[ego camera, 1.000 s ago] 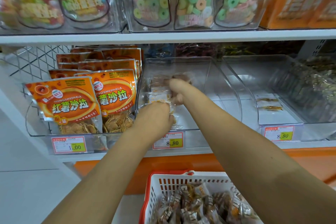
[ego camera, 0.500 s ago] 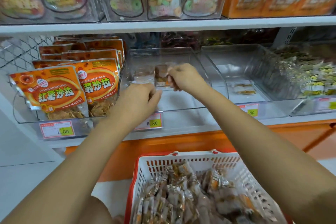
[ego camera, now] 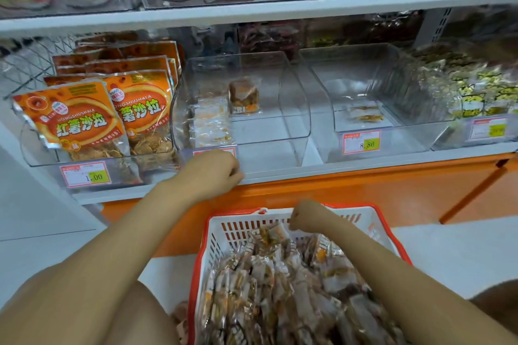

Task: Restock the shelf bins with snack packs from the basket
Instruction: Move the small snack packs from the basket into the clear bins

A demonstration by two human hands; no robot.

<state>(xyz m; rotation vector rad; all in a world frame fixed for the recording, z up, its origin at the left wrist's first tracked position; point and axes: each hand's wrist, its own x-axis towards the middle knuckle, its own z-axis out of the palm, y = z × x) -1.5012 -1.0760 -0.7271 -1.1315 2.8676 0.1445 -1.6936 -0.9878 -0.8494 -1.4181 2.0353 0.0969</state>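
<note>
Single head-worn wide-angle view, facing forward and down. Stands close to the shelf (ego camera: 364, 166), its front edge mid-frame. Basket (ego camera: 221, 235) directly beneath, cropped at the bottom edge.

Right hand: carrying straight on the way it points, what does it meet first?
Most likely the snack packs heaped in the basket: the right hand points down into its far end, with pack tops just beneath it. Whether it already touches one is unclear.

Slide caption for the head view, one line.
Left hand at the front of the middle bin; right hand over the basket of snack packs.
</note>
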